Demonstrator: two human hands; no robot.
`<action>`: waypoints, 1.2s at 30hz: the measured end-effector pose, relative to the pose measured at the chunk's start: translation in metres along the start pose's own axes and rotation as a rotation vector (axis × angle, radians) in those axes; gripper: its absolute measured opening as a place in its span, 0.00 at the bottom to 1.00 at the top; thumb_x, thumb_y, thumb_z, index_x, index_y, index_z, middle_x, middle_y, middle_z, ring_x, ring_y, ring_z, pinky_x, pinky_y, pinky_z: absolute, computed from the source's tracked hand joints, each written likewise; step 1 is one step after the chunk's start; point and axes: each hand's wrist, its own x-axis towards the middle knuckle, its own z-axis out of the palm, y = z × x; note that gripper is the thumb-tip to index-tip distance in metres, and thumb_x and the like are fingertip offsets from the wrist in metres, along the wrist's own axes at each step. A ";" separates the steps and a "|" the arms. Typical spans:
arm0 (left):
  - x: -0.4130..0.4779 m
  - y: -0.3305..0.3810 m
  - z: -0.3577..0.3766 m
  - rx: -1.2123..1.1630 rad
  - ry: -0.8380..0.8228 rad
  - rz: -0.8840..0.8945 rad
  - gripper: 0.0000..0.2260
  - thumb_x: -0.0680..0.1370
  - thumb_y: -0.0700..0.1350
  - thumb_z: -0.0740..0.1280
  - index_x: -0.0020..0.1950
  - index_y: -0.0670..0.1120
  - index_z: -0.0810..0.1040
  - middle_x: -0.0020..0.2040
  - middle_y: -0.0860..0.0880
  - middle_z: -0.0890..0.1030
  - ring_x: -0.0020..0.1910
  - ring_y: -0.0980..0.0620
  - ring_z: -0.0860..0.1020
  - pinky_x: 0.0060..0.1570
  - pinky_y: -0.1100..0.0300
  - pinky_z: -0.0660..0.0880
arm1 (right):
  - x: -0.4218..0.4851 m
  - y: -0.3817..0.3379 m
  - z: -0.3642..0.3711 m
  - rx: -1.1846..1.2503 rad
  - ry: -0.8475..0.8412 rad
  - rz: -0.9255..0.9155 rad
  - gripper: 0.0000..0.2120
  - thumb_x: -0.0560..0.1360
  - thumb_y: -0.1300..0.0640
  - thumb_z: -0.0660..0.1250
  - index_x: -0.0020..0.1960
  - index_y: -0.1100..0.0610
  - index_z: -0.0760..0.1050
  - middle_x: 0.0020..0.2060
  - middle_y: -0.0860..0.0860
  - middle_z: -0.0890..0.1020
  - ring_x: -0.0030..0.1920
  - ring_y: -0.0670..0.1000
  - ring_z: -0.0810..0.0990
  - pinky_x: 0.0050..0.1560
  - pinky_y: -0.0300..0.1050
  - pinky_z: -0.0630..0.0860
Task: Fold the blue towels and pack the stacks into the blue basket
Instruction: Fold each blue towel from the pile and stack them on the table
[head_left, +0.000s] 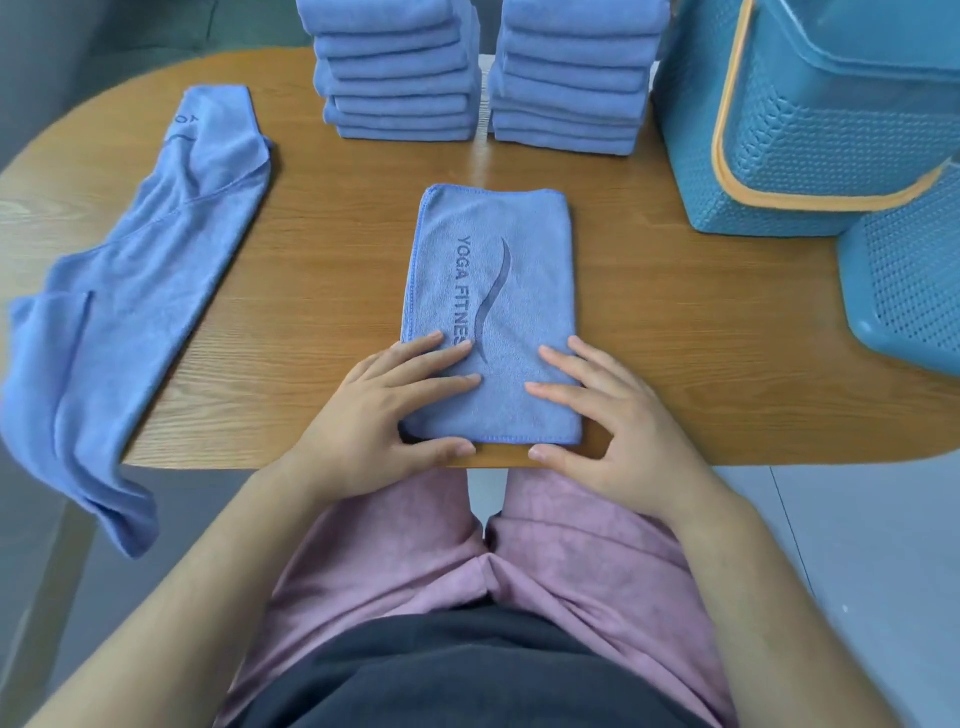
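Mid-table, close to the near edge: towel (493, 312) lies flat, folded to a narrow rectangle, long side running away from the person, logo up. Judgement: it is put straight in front of the body so both hands reach it evenly and the next fold can be lined up square.

The left hand (384, 410) and right hand (608, 415) rest on the towel's near end, one at each corner. The fingers (447, 358) of both are straight and spread, laid flat on the cloth, tips pointing inward with a gap between the hands. Nothing is gripped. The thumbs run along the near hem at the edge of the table (701, 338); whether they are slipped under the hem I cannot tell. This reads as pressing and smoothing, or readying to lift the near end for a cross fold. The flat press pins the layers so they do not slide.

Far edge: left stack (395, 78) and right stack (571, 78) stand side by side, just apart, tidy. They are probably placed there to leave working room and to be near the basket (779, 130), which stands at far right just beside the right stack. Its inside is not visible. A second basket (909, 286) sits in front of it, touching or nearly so.

Left end: one loose towel (130, 286) lies unfolded, a corner hanging off the table. Folding is unfinished; the stacks are not yet packed.
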 end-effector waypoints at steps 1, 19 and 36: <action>0.001 0.000 0.000 -0.015 0.019 0.008 0.27 0.74 0.68 0.65 0.71 0.59 0.75 0.77 0.61 0.66 0.79 0.58 0.59 0.74 0.51 0.61 | -0.001 0.001 0.000 0.004 0.011 -0.006 0.26 0.70 0.45 0.79 0.66 0.48 0.81 0.74 0.45 0.73 0.78 0.50 0.64 0.74 0.59 0.66; -0.001 0.005 0.006 -0.068 0.206 -0.011 0.12 0.79 0.55 0.66 0.54 0.50 0.84 0.65 0.59 0.79 0.72 0.56 0.71 0.65 0.49 0.70 | 0.000 0.000 -0.006 0.001 0.007 -0.072 0.25 0.63 0.62 0.70 0.60 0.48 0.82 0.68 0.42 0.75 0.71 0.52 0.71 0.69 0.58 0.68; -0.008 0.003 -0.006 -0.494 0.241 -0.110 0.09 0.77 0.43 0.69 0.57 0.50 0.79 0.55 0.55 0.83 0.57 0.55 0.81 0.57 0.52 0.76 | 0.001 -0.003 -0.009 0.364 0.157 0.244 0.09 0.83 0.50 0.65 0.59 0.49 0.81 0.53 0.43 0.82 0.57 0.46 0.81 0.61 0.43 0.75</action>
